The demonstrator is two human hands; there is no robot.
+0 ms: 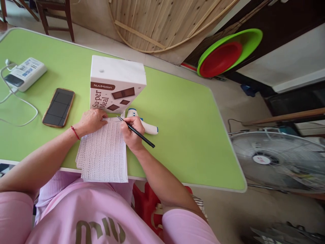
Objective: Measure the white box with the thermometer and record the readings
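Observation:
A stack of paper sheets (104, 152) covered in rows of small handwriting lies on the green table, its lower end over the front edge. At its top left, my left hand (93, 121) is closed, with curled fingers pressing the paper beside the box. My right hand (132, 132) is closed around a black pen (141, 136), its tip over the top line of the sheet. Behind both hands stands a white NutriMotion box (118, 84). A white and blue handheld thermometer-like device (150, 129) lies partly hidden behind my right hand.
A smartphone (58, 107) lies left of the box. Farther left is a white power bank (26, 74) with a looping cable (27, 101). The green table (185, 135) has rounded corners. A large fan (276, 161) stands beyond its right edge, and basins (230, 54) lean behind.

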